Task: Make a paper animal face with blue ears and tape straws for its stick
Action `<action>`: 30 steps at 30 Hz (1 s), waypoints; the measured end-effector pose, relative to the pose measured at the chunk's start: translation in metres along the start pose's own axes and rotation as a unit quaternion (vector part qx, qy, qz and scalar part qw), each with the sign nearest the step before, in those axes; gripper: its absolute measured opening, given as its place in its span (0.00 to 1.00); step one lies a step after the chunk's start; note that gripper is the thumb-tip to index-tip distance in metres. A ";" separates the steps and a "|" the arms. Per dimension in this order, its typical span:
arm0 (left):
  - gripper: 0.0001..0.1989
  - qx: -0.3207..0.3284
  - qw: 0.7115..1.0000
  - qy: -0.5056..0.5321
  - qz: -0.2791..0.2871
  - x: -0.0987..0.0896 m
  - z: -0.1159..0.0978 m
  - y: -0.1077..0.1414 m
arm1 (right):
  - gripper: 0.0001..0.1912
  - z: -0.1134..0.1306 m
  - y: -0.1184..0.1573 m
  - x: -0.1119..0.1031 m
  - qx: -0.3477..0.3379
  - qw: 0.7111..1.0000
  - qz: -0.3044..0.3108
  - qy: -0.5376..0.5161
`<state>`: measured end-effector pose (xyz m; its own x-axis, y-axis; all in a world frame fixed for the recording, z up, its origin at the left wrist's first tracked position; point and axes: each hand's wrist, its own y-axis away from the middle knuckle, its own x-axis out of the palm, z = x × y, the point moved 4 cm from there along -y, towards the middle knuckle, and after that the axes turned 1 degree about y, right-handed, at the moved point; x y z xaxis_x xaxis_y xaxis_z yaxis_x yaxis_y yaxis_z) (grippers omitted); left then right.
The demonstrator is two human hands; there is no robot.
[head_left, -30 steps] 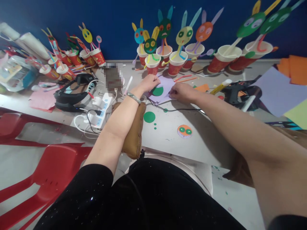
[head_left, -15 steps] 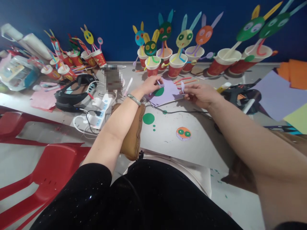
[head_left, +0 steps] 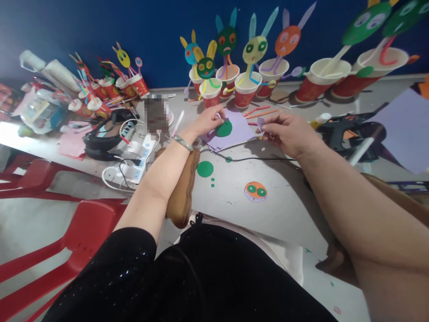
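My right hand (head_left: 284, 134) pinches a small piece of purple paper (head_left: 260, 124) between thumb and fingers. On the left, my left hand (head_left: 209, 120) has its fingertips closed on what looks like another small purple paper piece (head_left: 218, 116). Below those fingertips a green paper circle (head_left: 224, 129) lies on a purple sheet (head_left: 239, 132). Nearer to me, a second green circle (head_left: 205, 169) and small green dots rest on the table. An orange and purple paper face (head_left: 255, 191) with green eyes lies to their right.
Red paper cups (head_left: 248, 91) with paper rabbit figures line the back wall. A black cable (head_left: 254, 158) crosses the table. A power strip (head_left: 142, 158) and brown cushion (head_left: 182, 190) are at left, and a black device (head_left: 348, 129) lies at right.
The view has shifted a little. My left fingertips have drawn off the green circle's upper edge, so more of it shows. My right hand still holds its purple piece, now turned differently.
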<state>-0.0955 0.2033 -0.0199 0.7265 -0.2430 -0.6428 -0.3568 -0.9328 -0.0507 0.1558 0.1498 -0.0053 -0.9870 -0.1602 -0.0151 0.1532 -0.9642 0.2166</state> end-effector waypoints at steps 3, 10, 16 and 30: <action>0.05 -0.006 1.000 0.003 0.001 -0.003 0.001 -0.001 | 0.06 0.009 0.005 0.000 -0.040 0.988 0.057 0.136; 0.04 0.009 0.996 0.068 -0.060 -0.018 -0.016 0.005 | 0.08 0.017 0.012 -0.008 -0.087 0.753 0.099 0.644; 0.22 0.011 0.987 0.108 0.116 -0.014 -0.050 0.028 | 0.14 0.003 0.014 0.006 -0.304 0.706 0.144 0.623; 0.23 -0.029 0.946 -0.317 0.058 0.007 -0.064 0.045 | 0.40 -0.022 -0.004 0.015 -0.344 0.771 0.117 0.523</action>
<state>-0.0692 0.1423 0.0223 0.1793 -0.1538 -0.9717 -0.3670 -0.9269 0.0790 0.1418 0.1465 -0.0283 -0.4036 -0.0818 -0.9113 0.6656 -0.7096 -0.2311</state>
